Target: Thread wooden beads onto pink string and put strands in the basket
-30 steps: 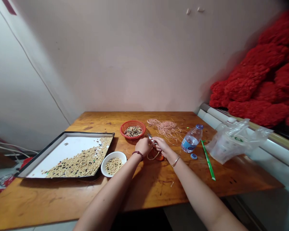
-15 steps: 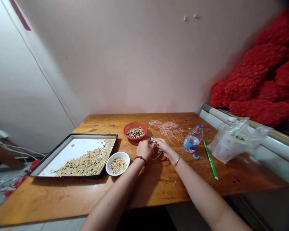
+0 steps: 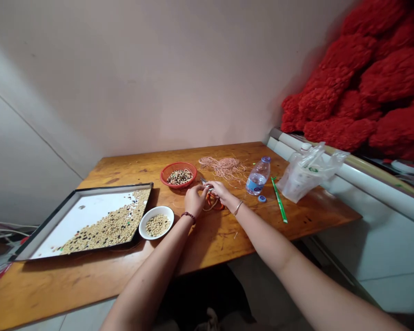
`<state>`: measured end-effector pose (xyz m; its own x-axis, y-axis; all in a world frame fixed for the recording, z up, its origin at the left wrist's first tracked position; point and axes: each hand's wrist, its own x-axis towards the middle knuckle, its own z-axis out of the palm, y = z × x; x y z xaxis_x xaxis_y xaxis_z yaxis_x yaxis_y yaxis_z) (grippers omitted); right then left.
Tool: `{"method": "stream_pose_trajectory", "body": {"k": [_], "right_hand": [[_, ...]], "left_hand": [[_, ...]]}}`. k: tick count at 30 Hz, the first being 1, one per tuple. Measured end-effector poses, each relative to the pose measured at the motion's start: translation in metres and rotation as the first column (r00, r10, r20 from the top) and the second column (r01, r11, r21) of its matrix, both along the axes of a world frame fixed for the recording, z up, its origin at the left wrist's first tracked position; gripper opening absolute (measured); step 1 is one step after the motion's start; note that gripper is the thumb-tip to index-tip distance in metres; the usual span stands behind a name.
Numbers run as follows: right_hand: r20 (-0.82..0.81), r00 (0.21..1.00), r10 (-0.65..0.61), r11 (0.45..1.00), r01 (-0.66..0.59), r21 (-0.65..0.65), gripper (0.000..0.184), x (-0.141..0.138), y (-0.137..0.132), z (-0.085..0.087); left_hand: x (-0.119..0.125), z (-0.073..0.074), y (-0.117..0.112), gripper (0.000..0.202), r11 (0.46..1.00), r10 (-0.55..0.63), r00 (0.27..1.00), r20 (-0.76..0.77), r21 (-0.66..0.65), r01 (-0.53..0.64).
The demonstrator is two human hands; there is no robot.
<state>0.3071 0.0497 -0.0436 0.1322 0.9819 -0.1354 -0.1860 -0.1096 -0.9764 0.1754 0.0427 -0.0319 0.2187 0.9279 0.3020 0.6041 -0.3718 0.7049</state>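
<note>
My left hand (image 3: 194,199), with a dark bead bracelet at the wrist, is closed in a pinch at the end of a string of pale beads (image 3: 209,208). The string curves down between my hands onto the table. Touching it from the right, my right hand (image 3: 221,192) is closed around scissors with orange handles (image 3: 221,206). Their metal blades (image 3: 202,180) point up and to the left past my left fingertips. What exactly sits between the fingertips is too small to make out. Just behind my hands is a red basket (image 3: 163,177) of dark and pale beads.
On the left lie a black-edged tray (image 3: 100,202) of loose beads and a white bowl (image 3: 143,230) of pale beads. Pink cord (image 3: 224,168) is heaped behind. To the right are a water bottle (image 3: 258,177), its cap (image 3: 261,198), a green strip (image 3: 279,200) and a plastic bag (image 3: 300,177).
The camera view has turned to the right, so everything sits further left in the picture. My hands stay close together over the bead string, with the scissors still in the right.
</note>
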Motion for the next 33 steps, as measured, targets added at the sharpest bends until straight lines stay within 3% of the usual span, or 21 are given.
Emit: {"method": "stream_pose_trajectory", "body": {"k": [6, 13, 17, 20, 25, 30, 33], "right_hand": [[0.076, 0.996, 0.049, 0.999, -0.05, 0.002, 0.017, 0.0, -0.002, 0.0], [0.245, 0.969, -0.027, 0.999, 0.015, 0.05, 0.013, -0.004, 0.002, -0.008], [0.419, 0.907, -0.044, 0.995, 0.004, 0.095, 0.015, -0.005, 0.003, -0.013], [0.585, 0.809, -0.059, 0.99, -0.029, 0.14, 0.014, -0.004, -0.001, -0.014], [0.808, 0.58, -0.104, 0.972, -0.113, 0.206, 0.013, -0.003, -0.018, -0.009], [0.899, 0.408, -0.157, 0.944, -0.206, 0.258, 0.018, -0.014, -0.028, -0.004], [0.951, 0.256, -0.175, 0.926, -0.286, 0.248, 0.02, -0.022, -0.029, -0.004]], "left_hand": [[-0.008, 0.006, -0.016, 0.029, 0.999, -0.028, 0.993, 0.119, -0.028, 0.032], [-0.03, 0.012, -0.052, 0.035, 0.993, 0.108, 0.978, 0.178, -0.07, -0.097], [-0.042, 0.014, -0.08, 0.032, 0.987, 0.151, 0.966, 0.207, -0.078, -0.138], [-0.05, 0.01, -0.102, 0.029, 0.99, 0.139, 0.968, 0.207, -0.054, -0.131], [-0.06, -0.007, -0.13, 0.023, 0.997, 0.069, 0.964, 0.255, -0.062, -0.055], [-0.063, -0.023, -0.144, 0.02, 0.995, -0.013, 0.96, 0.278, -0.089, 0.039], [-0.063, -0.027, -0.148, 0.019, 0.996, -0.033, 0.966, 0.255, -0.076, 0.054]]}}
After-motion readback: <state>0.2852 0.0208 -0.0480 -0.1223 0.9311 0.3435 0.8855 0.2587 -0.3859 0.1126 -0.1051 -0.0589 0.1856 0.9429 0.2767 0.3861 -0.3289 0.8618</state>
